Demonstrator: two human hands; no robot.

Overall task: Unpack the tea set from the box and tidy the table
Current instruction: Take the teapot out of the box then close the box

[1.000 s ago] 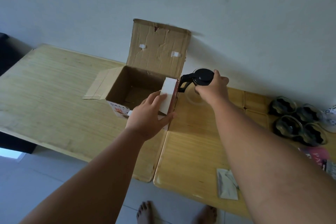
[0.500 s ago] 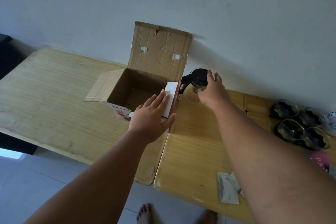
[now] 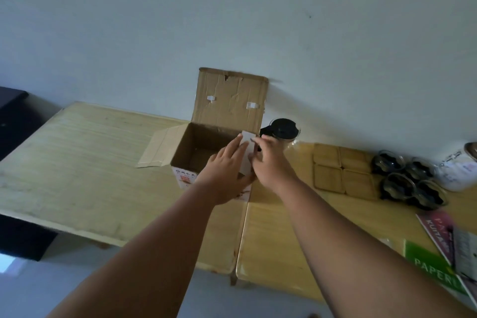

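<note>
An open cardboard box [image 3: 192,144] stands on the wooden table, its back flap up against the wall. My left hand [image 3: 227,175] lies flat, fingers together, on the box's white right flap [image 3: 246,147]. My right hand [image 3: 271,162] touches the same flap from the right with its fingertips. A glass teapot with a black lid [image 3: 282,129] stands on the table just behind my right hand. Several wooden coasters [image 3: 342,170] lie right of it, and several glass cups on black bases [image 3: 407,181] stand further right.
A white jar [image 3: 456,170] stands at the far right edge. Booklets and paper sheets [image 3: 444,248] lie at the near right. The left table [image 3: 77,157] meets the right table [image 3: 284,240] along a seam below the box.
My right hand has let go of the teapot, which now stands on the table, and moved left to the white flap. The camera has tilted, showing more of the right table.
</note>
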